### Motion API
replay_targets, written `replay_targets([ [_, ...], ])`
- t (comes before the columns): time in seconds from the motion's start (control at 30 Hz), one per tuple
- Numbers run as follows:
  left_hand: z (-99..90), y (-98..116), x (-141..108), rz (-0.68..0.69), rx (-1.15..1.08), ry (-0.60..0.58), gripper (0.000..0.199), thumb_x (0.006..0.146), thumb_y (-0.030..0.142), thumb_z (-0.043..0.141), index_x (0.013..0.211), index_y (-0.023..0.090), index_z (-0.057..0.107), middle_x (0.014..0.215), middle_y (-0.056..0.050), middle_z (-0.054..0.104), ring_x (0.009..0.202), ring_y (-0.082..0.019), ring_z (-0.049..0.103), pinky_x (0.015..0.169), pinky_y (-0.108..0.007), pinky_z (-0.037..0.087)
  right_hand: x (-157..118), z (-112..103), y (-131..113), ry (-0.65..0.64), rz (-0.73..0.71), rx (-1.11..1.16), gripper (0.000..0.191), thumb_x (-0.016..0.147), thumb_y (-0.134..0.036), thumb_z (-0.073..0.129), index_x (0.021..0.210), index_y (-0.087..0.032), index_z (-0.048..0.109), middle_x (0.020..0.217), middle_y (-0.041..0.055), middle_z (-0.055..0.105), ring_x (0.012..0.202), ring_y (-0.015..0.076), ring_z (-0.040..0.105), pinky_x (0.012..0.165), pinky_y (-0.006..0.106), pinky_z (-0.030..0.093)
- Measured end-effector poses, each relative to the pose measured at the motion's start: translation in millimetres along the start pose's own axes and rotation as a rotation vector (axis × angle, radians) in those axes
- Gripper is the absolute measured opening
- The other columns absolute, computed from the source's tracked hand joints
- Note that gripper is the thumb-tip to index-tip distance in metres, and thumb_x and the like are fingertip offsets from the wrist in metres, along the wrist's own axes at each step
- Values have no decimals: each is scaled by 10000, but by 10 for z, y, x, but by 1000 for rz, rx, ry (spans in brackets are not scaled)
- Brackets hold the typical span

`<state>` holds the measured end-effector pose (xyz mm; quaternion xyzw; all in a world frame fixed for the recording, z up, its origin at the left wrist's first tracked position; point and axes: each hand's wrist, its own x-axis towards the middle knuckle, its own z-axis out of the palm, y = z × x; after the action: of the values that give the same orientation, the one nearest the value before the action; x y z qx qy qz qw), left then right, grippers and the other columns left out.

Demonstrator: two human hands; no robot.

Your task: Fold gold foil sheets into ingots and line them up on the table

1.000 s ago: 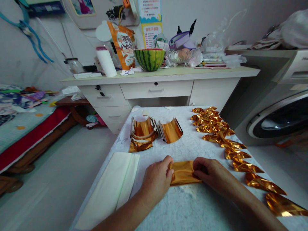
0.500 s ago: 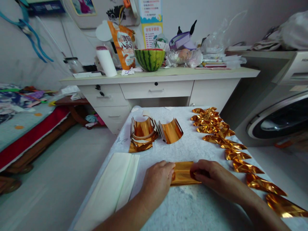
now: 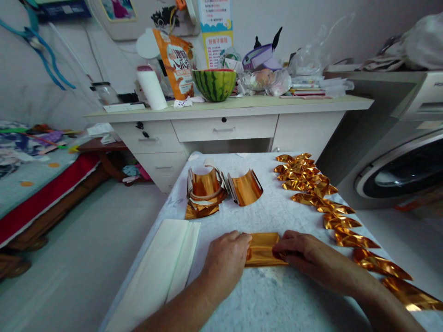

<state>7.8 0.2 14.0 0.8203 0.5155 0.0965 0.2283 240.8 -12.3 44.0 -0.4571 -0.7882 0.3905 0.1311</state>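
A rectangular stack of shiny gold foil paper (image 3: pixel 263 246) lies on the cloth-covered table in front of me. My left hand (image 3: pixel 230 256) grips its left end, fingers curled and thumb hidden. At the right end my right hand (image 3: pixel 302 253) pinches the foil paper between bent fingers, partly covering that edge. Beyond my hands stand two curled bundles of gold foil paper, the larger bundle (image 3: pixel 205 189) at left and the smaller bundle (image 3: pixel 246 188) beside it. Down the table's right side runs a row of folded, pointed gold foil pieces (image 3: pixel 341 222), several overlapping.
Pale folded sheets (image 3: pixel 162 263) lie along the table's left side. Behind the table is a white desk (image 3: pixel 224 110) bearing a cut watermelon (image 3: pixel 214 85), an orange pouch (image 3: pixel 176 64) and plastic bags. A washing machine (image 3: pixel 398 138) stands at right, a bed (image 3: pixel 44 184) at left.
My right hand has shifted slightly to the right and its fingers have closed more along the right edge of the foil paper. The left hand stays in place.
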Motion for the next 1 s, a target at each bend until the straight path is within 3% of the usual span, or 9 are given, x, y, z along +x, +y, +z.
replay_targets([
  [0.23,-22,-6,-16,48,5,-9,257,927,166,455,1017,237,684,930,-33,696,887,-188,645,808,-285,480,-10,-28,-71,-41,-11,16,244,935,-165,474,895,-244,702,883,20,657,792,156,602,703,270,431],
  [0.8,-20,-13,19,23,-17,19,278,918,141,418,976,229,675,863,-23,666,802,-174,638,733,-266,464,-27,-38,-35,-41,42,-28,211,910,-131,490,914,-241,670,917,18,649,823,162,595,727,282,430],
  [1.0,-72,-9,-5,40,-99,41,295,909,124,407,1004,223,668,893,-19,666,849,-171,630,790,-275,455,-13,-28,-21,-43,64,-37,226,917,-155,484,955,-247,686,931,28,653,833,173,598,734,290,435],
])
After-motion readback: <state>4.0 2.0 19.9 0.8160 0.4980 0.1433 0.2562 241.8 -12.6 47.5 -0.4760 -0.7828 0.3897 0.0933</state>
